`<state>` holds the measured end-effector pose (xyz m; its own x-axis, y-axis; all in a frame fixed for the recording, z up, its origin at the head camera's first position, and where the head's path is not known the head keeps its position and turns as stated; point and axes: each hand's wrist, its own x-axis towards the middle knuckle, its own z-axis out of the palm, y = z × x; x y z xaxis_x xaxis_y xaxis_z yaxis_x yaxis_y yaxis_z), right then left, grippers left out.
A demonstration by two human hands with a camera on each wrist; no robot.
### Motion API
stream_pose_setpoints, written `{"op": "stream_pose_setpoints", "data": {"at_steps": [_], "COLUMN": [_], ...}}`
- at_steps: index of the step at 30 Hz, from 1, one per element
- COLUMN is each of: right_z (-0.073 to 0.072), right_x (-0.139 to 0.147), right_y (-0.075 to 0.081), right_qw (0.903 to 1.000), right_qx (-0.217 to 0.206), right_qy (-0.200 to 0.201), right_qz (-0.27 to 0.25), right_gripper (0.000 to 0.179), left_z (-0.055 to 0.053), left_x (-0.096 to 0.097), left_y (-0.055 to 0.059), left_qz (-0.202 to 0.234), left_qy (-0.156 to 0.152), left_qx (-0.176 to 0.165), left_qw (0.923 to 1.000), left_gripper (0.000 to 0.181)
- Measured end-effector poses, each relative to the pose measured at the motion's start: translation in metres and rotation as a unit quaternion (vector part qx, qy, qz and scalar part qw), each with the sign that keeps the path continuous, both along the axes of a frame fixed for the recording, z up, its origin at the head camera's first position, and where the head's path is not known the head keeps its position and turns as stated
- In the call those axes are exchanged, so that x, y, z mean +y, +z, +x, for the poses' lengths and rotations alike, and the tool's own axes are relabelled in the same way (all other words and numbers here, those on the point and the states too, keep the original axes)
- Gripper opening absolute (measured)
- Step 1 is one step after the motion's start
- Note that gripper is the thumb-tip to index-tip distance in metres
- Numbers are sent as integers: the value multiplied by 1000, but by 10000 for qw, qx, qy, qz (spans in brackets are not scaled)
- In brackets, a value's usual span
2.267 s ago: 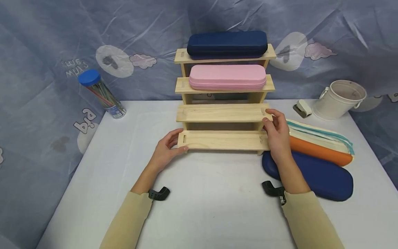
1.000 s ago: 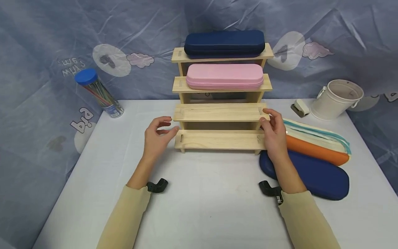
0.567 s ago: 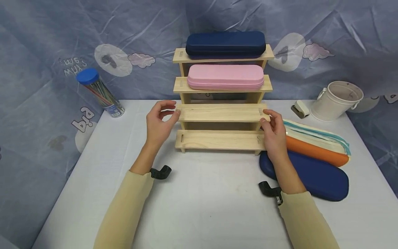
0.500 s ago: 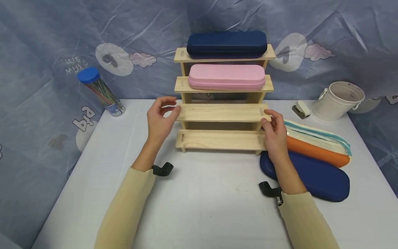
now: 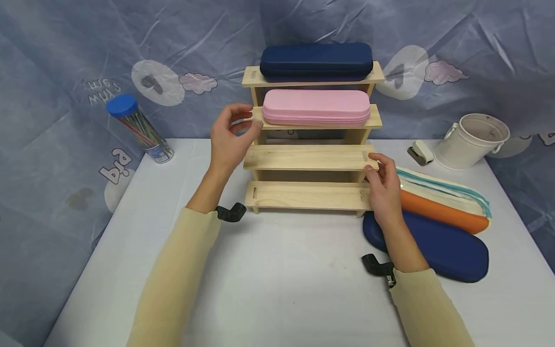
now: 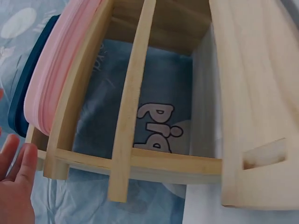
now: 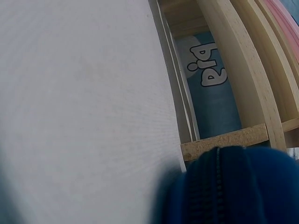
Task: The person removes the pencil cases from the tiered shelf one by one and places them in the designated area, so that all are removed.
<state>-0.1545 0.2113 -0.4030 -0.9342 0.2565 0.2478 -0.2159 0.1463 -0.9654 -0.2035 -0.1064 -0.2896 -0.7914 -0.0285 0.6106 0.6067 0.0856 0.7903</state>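
Note:
A four-tier pale wooden rack [image 5: 303, 196] stands on the table. In the head view, my left hand [image 5: 230, 142] is raised at the left end of the second tier from the top, fingers loosely bent. The left wrist view shows those fingers [image 6: 27, 163] beside the rack's end, holding nothing. My right hand [image 5: 385, 190] grips the right end of the tier below, thumb at its front edge and a finger over its top. A pink pencil case [image 5: 316, 107] lies on the second tier, and a navy pencil case [image 5: 316, 61] on the top one.
Right of the rack lie a cream-and-orange zip pouch [image 5: 446, 209] and a dark blue case [image 5: 442, 250], partly under my right wrist. A white bucket [image 5: 459, 149] and a small stapler-like item [image 5: 420, 153] stand behind. A blue-lidded jar of sticks [image 5: 140, 130] leans at the back left.
My left hand has left the lowest tier's left end and moved up past the third tier to the second. My right hand stays in place on the rack.

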Motion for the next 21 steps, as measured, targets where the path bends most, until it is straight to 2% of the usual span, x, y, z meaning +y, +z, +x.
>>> {"op": "stream_pose_setpoints", "data": {"at_steps": [6,11,17,21], "right_z": [9,14,14,13], "right_x": [-8,-9,-9,-9], "right_y": [16,18,18,18], "right_qw": [9998,9999,9998,9997], "right_qx": [108,55,53,118], "right_qy": [92,4,61,56], "right_qz": [99,127,162,209], "right_gripper": [34,34,35,35], "left_z": [-9,-16,-22,-34], "left_x": [3,8,12,13], "left_y": [10,14,17,16], "left_qz": [-222,-491,-689,-837], "left_qy": [-181,-445,-524,-545], "left_qx": [-359,-788,-931,-1058], "left_qw": [9989,9947,9919,9894], "left_gripper": [43,48,53,59]}}
